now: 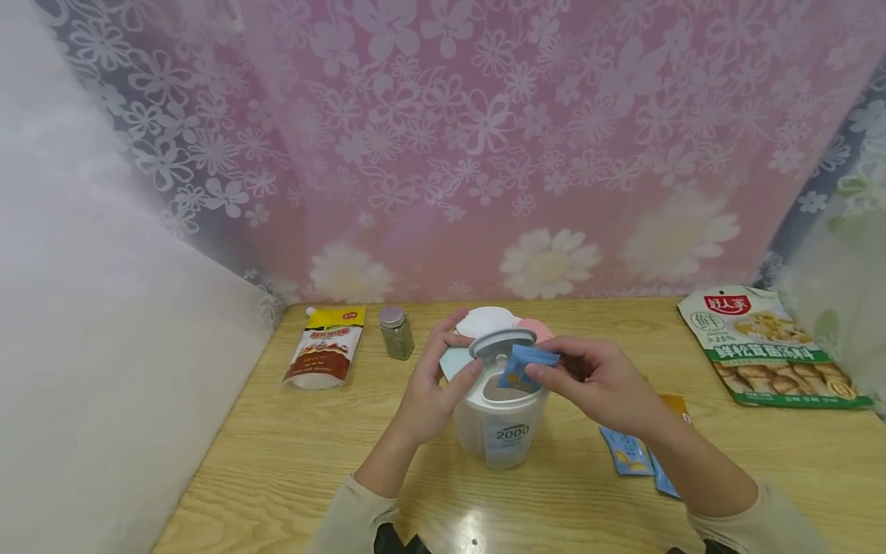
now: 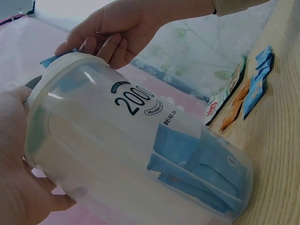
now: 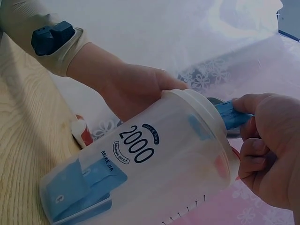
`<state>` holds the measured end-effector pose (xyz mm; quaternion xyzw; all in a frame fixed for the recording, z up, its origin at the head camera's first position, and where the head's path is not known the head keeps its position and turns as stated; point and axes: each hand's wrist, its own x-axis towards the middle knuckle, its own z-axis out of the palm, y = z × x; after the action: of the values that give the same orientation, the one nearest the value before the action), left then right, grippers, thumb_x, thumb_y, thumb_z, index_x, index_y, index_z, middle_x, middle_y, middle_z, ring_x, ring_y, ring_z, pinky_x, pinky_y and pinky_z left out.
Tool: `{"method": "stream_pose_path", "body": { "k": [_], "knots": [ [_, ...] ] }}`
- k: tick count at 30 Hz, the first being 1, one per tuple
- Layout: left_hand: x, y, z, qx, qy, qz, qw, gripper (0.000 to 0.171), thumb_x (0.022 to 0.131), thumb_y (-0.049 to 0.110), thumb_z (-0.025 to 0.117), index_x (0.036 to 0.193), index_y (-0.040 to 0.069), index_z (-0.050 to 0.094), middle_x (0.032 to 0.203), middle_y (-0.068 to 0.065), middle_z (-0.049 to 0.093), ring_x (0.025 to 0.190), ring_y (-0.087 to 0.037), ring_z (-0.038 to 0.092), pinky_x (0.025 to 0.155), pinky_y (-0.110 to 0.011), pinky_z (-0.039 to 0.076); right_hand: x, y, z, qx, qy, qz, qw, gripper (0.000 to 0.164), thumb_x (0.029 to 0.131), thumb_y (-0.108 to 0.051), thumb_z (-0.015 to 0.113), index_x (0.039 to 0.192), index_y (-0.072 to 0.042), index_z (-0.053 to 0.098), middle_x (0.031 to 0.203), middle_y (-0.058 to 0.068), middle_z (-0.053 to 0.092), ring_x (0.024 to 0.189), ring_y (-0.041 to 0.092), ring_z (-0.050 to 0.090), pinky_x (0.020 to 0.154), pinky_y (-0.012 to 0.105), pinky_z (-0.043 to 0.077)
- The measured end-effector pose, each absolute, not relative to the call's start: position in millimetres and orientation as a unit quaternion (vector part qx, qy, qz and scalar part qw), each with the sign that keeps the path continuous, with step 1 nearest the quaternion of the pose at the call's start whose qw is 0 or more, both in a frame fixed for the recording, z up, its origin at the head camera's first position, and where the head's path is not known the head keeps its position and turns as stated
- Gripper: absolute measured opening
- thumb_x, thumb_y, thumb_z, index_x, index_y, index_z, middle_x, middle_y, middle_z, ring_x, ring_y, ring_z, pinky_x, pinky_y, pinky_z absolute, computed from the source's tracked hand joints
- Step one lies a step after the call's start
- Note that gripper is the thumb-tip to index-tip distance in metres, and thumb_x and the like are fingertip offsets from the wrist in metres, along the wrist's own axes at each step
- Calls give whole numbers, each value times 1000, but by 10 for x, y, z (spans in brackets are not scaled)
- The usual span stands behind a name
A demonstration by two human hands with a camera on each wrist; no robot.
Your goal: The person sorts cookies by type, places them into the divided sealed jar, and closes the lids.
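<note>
Canister: the clear canister [image 1: 477, 431], our landmark, stands on the bench [image 1: 277, 462]; one flap [image 1: 503, 342] is tipped up, uncovering the opening beneath.
Flap, why: raised, we judge, so that a packet can pass that opening; the white [image 1: 486, 319], pink [image 1: 534, 329] and pale blue [image 1: 454, 360] sections of the lid lie closed.
Left hand: the left hand [image 1: 434, 385] grips the canister's upper left side, thumb at the lid; we take this as steadying.
Right hand: the right hand [image 1: 605, 381] pinches a blue packet [image 1: 524, 365] between thumb and fingers, at the canister's right side.
Blue packet: at the canister's opening, between the two hands, tilted; its lower end appears to dip inside. We think the edge hold leaves that end free to enter.
Canister contents: several blue packets [image 2: 187, 159] at the bottom, on one side; we cannot count them surely.
Loose packets: blue packets [image 1: 627, 452] and an orange packet [image 1: 674, 404] right of the canister, partly behind the right forearm; within easy reach, we judge.
Right of canister, farther: a green-and-white pouch [image 1: 775, 346], lying flat.
Left of canister: a capped jar [image 1: 397, 335], upright; beyond it, a spouted pouch [image 1: 325, 350].
</note>
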<state>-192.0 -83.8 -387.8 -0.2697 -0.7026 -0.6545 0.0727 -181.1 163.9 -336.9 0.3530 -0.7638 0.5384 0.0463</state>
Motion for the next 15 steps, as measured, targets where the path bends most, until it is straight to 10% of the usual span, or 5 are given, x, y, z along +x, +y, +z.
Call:
{"method": "stream_pose_path", "body": {
  "k": [12,15],
  "knots": [
    [-1931,-849,-3877,-261,-703,-658,74,20,96,15,60,114,9,55,162,2,28,150,-28,28,109,-56,38,-1840,1728,-3422,356,-751,556,-1,24,95,5,60,115,-4,70,109,0,73,76,8,64,68,25,55],
    [-1929,-841,-3869,-261,-702,-658,74,20,96,16,60,114,9,55,162,1,27,149,-29,28,109,-57,38,-1822,1786,-3426,355,-753,554,-3,25,95,5,60,114,-6,70,89,-5,68,66,9,57,60,25,50]
  ]
}}
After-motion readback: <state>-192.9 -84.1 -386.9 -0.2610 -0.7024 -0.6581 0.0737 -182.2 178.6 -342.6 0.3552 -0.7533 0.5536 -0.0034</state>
